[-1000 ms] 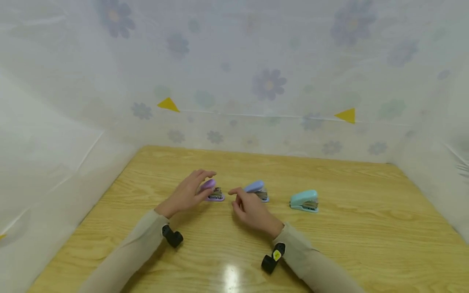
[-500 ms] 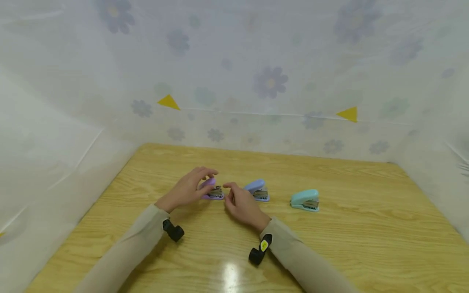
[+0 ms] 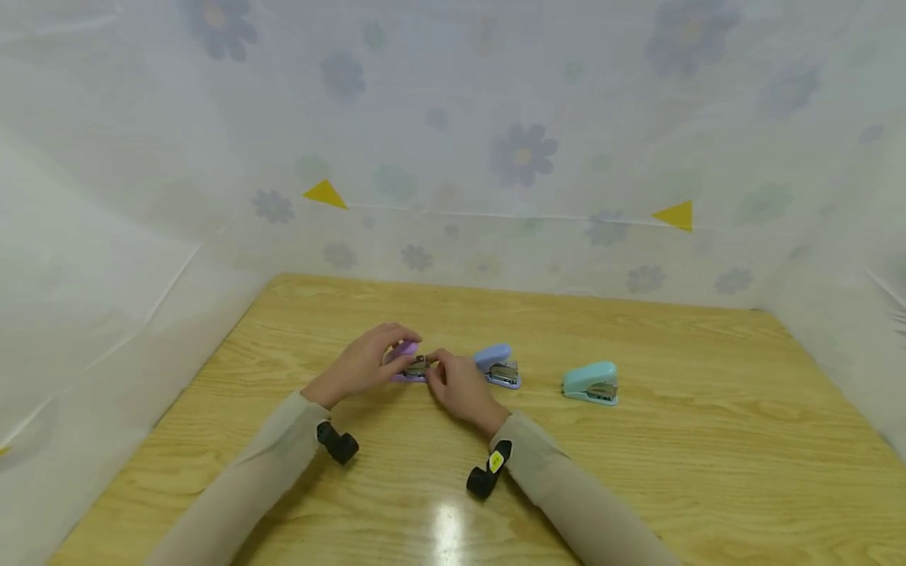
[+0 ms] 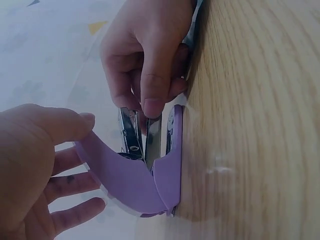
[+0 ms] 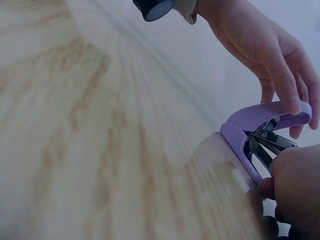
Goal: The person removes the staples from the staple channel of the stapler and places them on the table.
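A purple stapler (image 4: 120,175) sits on the table with its top cover raised and its metal magazine (image 4: 154,137) exposed. My left hand (image 3: 361,363) pinches the raised cover, with the thumb on one side and the fingers on the other. At the stapler's front end, my right hand (image 3: 463,389) has its thumb and curled fingers around the tip of the metal magazine. In the right wrist view the purple stapler (image 5: 260,115) is partly hidden behind the right hand (image 5: 300,185). Just right of the hands stands a blue stapler (image 3: 494,358), also with its cover raised.
Farther right a teal stapler (image 3: 591,380) stands on the wooden table (image 3: 672,464). A pale flowered plastic sheet (image 3: 453,157) rises behind the table and along both sides. Each wrist bears a small black camera, such as the right one (image 3: 484,475).
The right hand has moved left from in front of the blue stapler to the front end of the purple one. The left hand's fingers have closed on the purple stapler's cover.
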`<state>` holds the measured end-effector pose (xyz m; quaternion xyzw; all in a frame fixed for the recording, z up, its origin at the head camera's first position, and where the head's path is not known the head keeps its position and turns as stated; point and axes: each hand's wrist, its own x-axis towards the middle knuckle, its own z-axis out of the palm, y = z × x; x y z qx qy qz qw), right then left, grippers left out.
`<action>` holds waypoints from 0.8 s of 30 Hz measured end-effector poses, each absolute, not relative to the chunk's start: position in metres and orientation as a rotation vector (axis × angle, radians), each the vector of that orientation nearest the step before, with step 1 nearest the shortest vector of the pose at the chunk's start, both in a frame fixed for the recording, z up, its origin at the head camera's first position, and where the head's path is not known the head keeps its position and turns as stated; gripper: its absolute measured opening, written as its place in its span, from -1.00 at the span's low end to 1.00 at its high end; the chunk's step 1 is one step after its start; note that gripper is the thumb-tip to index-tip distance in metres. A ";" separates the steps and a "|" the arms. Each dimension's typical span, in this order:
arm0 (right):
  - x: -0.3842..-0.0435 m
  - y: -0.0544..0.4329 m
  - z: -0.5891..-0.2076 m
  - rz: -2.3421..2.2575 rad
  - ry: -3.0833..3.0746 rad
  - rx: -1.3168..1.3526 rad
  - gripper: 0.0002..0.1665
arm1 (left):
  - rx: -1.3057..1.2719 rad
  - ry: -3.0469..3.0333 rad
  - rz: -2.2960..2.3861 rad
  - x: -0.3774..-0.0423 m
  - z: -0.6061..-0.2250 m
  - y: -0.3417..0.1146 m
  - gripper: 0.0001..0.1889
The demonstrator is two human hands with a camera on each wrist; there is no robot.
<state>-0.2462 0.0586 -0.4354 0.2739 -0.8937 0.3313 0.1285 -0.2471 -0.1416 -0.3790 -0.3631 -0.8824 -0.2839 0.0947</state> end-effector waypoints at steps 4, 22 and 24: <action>-0.245 0.057 -0.434 0.944 -2.623 0.765 -0.83 | -1.120 -2.606 -0.849 -0.247 -0.377 -0.144 -0.72; -0.242 0.052 -0.435 0.932 -2.652 0.726 -0.86 | -0.974 -2.624 -0.849 -0.239 -0.375 -0.169 -0.71; -0.242 0.051 -0.435 0.941 -2.655 0.723 -0.87 | -0.968 -2.618 -0.799 -0.236 -0.373 -0.171 -0.71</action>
